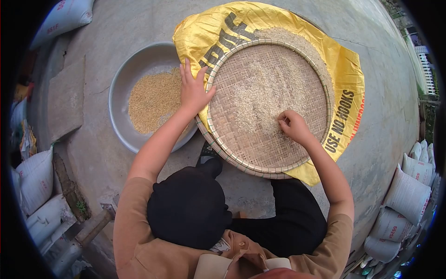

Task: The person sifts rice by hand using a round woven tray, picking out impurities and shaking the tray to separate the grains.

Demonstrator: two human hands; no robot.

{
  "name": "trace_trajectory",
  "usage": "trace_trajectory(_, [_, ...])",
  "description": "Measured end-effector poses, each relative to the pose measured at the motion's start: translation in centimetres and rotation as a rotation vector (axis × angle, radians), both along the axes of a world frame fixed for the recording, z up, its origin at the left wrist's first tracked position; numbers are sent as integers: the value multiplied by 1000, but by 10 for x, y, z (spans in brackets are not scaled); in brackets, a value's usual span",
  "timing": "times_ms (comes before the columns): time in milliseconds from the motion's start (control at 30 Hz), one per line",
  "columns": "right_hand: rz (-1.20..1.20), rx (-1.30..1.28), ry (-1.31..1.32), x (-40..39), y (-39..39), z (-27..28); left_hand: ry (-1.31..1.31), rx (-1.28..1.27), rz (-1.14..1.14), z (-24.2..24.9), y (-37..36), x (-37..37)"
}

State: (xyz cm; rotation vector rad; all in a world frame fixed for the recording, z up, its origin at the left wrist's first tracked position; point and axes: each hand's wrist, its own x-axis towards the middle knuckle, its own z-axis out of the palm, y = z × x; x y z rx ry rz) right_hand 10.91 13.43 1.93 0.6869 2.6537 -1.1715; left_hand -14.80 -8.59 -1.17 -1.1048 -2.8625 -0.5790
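At the left edge, white sacks are stacked; at upper left, another sack is marked "551F". Left of centre, golden grain is held in a metal basin, partly covered by the left forearm. The left hand is laid, fingers spread, at the rim of a woven bamboo tray, upper centre, where pale grain is scattered. Over it, the right hand's fingertips are pinched together; whether anything is held cannot be told. "USE NO HOOKS" is printed on the yellow sack beneath. At lower right, more printed sacks are piled.

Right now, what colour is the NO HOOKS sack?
The sack is yellow with black and red letters, best in the head view.
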Motion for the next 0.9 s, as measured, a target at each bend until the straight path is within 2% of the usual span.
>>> trace_trajectory(200, [53,101,107,8,10,-11,12,14,-3,-2,0,0])
trace_trajectory(567, [64,168,-66,5,7,6,19,26,-7,-2,0,-1])
trace_trajectory(900, [44,215,-60,5,5,0,8,13,-4,-1,0,-1])
